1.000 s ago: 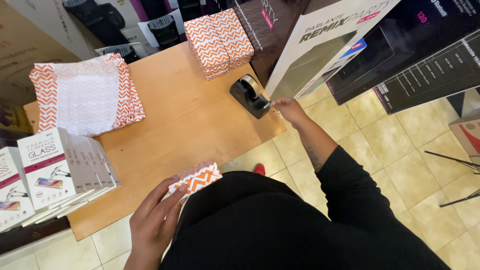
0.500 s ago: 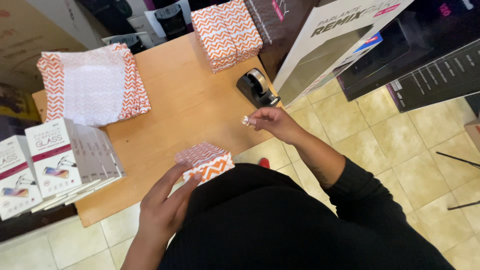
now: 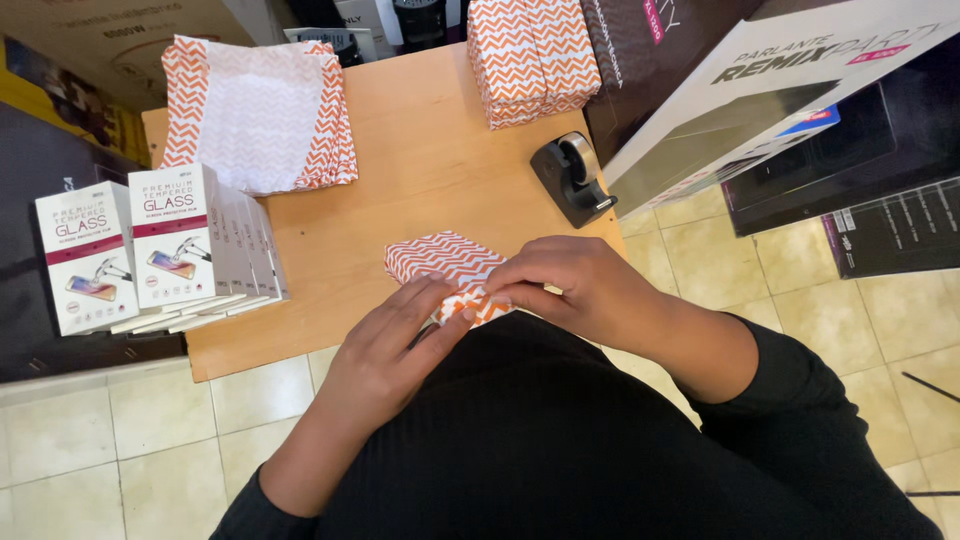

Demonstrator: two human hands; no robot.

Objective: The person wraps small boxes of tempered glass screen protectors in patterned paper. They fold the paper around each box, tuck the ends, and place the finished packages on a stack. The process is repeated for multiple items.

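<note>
**Two hands on a small wrapped packet at the near edge of a wooden bench**

The wooden bench [image 3: 400,190] fills the middle of the view, with pale floor tiles [image 3: 120,420] below and to the right of it. Large printed cartons [image 3: 790,110] lean at the far right, their lower edges beside the bench. At the far left lies a stack of flat orange-and-white zigzag wrapping sheets [image 3: 255,115]; at the far centre stands a pile of packets [image 3: 530,60] already covered in the same paper. On the left, a row of slim white product boxes [image 3: 160,245] stands upright, overhanging the bench's left edge. A black tape dispenser [image 3: 572,178] sits on the right side of the bench, near the cartons. At the near edge, in front of the person's dark-clothed body, is the small wrapped packet [image 3: 450,272], lying flat. The left hand [image 3: 390,345] rests its fingertips on the packet's near side; the right hand [image 3: 580,290] is curled over its right end, fingers pressed down on the paper. Both hands touch the packet and nearly meet upon it.
</note>
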